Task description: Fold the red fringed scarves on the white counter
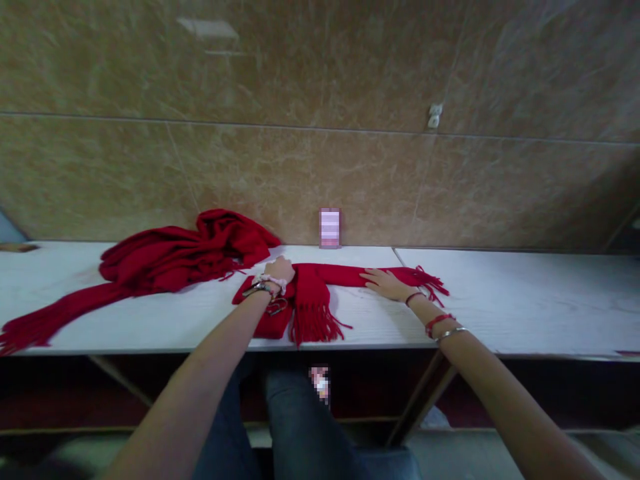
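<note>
A red scarf (313,287) with fringed ends lies partly folded on the white tabletop. One fringed end hangs toward the front edge, and a narrow strip runs out to the right. At the fold's left side, my left hand (280,269) is closed on the cloth, its fingertips mostly hidden. My right hand (387,285) lies flat on the strip with fingers stretched out, close to the fringe at its right end.
A crumpled heap of red scarf cloth (170,260) spreads to the left, its fringed tail reaching the front edge. Against the tiled wall (300,180) stands a small blurred card or phone (330,228). The white table (525,300) has a seam right of centre.
</note>
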### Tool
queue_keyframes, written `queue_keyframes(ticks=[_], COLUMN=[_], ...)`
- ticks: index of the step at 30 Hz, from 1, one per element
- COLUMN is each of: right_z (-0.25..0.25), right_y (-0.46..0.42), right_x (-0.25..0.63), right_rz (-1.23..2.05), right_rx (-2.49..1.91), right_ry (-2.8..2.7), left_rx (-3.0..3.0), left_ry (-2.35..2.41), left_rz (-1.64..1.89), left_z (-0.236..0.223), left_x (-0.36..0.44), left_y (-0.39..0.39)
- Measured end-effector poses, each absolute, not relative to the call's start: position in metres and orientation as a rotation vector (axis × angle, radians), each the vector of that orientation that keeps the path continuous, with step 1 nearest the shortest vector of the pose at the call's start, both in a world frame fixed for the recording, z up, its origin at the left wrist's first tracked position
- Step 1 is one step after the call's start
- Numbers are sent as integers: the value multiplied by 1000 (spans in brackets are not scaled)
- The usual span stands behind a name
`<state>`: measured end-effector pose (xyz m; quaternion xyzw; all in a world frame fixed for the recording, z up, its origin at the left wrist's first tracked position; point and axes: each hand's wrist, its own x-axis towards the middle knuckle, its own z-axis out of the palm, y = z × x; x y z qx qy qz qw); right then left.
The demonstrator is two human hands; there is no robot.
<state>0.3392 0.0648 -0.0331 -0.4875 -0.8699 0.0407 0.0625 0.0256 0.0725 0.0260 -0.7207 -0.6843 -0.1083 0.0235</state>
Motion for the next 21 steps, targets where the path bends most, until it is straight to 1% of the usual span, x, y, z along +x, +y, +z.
queue_keyframes(ticks=[2,5,9,10,13,15,17,21], right_z=[-32,-29,-28,-29,-31,-33,-35,-36], right_y=[64,65,62,62,60,61,62,62], right_x=[339,337,328,327,325,326,328,333], right_rz=[131,150,135,131,125,116,103,83], right_rx=[-1474,-1505,-1552,-1548,-1541,-1553,-1559,-1510], right_ry=[-2634,-2611,-2567,-2564,-2552,-2534,-2522,-2545], left_rx=[-2166,-2057,-1829,-1821,-2095,-2215,-2222,-2178], left_ry=[-2159,-2116,-2056,-2101,-2198,-2158,-2073,-1931], left_rz=[-293,-370,-453,-405,-98,20,59,107], left_z=[25,35,40,37,20,12,10,22], left_x=[25,27,26,23,9,-5,-22,-71], left_y=[72,56,2,-13,-42,-42,-30,0])
